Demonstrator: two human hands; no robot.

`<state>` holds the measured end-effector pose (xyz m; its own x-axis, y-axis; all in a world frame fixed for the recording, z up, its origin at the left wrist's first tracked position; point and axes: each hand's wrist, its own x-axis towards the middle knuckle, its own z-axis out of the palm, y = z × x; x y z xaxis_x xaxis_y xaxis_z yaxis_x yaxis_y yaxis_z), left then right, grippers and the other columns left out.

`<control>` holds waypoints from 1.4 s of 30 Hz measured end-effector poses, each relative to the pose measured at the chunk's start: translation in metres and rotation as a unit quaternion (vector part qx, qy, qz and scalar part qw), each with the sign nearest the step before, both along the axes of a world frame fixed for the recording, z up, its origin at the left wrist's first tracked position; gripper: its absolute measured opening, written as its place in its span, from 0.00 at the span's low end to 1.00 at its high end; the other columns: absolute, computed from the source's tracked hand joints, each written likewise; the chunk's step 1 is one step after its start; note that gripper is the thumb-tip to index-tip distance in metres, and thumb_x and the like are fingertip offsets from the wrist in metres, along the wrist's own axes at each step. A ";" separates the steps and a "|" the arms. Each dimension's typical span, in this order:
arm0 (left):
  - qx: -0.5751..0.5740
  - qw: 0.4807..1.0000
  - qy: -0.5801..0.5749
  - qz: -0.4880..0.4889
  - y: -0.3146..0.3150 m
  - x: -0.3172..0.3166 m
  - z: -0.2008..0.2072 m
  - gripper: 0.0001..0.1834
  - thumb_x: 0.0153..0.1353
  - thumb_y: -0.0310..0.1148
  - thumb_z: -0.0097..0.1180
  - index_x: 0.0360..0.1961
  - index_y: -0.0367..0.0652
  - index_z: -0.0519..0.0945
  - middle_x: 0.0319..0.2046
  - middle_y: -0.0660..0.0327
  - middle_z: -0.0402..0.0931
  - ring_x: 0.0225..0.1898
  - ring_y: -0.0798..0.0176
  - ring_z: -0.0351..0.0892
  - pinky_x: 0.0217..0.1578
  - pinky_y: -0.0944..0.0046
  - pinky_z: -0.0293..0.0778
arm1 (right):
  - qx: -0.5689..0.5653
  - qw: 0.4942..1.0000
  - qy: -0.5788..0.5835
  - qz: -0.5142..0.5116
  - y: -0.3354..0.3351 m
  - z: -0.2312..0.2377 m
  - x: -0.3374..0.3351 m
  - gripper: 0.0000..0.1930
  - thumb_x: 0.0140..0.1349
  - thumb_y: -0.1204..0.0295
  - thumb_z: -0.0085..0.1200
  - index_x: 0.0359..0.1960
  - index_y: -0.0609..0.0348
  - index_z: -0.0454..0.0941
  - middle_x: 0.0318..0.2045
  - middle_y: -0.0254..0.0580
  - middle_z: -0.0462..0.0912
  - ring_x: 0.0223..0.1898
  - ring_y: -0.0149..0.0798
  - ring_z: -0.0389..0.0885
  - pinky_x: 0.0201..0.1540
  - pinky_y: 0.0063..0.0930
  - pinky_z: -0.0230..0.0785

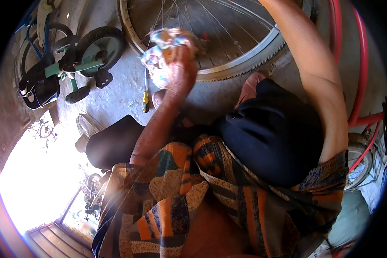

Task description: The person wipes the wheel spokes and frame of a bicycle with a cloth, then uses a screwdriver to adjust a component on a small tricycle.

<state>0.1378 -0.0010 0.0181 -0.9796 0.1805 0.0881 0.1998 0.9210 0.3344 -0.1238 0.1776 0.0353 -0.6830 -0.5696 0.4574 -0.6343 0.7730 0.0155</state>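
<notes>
My left hand (pixel 183 71) is closed around a crumpled, multicoloured cloth (pixel 157 64). Motion smears both the hand and the cloth a little. The cloth lies over the near left side of a spoked bicycle wheel (pixel 240 60), covering part of its rim and spokes. Past the top edge of the picture stretches my right arm (pixel 311 51), along the wheel's right side. The right hand itself is out of sight. A screwdriver (pixel 145 102) with a yellow and black handle rests on the floor just left of my left forearm, its shaft pointing toward the cloth.
On the left, a small green child's bike (pixel 79 66) lies with its black wheels. Red bicycle tubes (pixel 360 64) rise at the right, above another wheel (pixel 359 165). My bent knees (pixel 273 129) fill the middle. Bright light enters from the lower left opening.
</notes>
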 end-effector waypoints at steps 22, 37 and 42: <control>-0.146 0.881 -0.045 -0.448 0.001 -0.047 0.034 0.12 0.48 0.34 0.55 0.36 0.47 0.76 0.41 0.62 0.70 0.42 0.59 0.72 0.41 0.59 0.70 | -0.009 0.999 -0.016 0.026 0.008 0.006 0.007 0.10 0.53 0.68 0.52 0.36 0.56 0.79 0.39 0.44 0.78 0.49 0.44 0.73 0.57 0.46 0.56; 0.277 0.795 -0.533 0.082 -0.074 -0.096 0.132 0.18 0.60 0.26 0.57 0.52 0.39 0.76 0.47 0.61 0.78 0.49 0.67 0.75 0.54 0.64 0.67 | -0.034 0.996 -0.073 0.036 0.005 0.024 0.007 0.08 0.56 0.68 0.50 0.35 0.53 0.80 0.37 0.41 0.79 0.44 0.41 0.76 0.51 0.40 0.61; 0.488 0.728 -0.476 0.071 -0.093 -0.110 0.147 0.20 0.57 0.26 0.60 0.52 0.40 0.76 0.48 0.60 0.78 0.49 0.66 0.76 0.53 0.64 0.69 | -0.185 0.974 -0.054 0.121 -0.004 0.030 0.025 0.13 0.51 0.68 0.56 0.39 0.54 0.80 0.35 0.40 0.80 0.37 0.43 0.78 0.45 0.38 0.67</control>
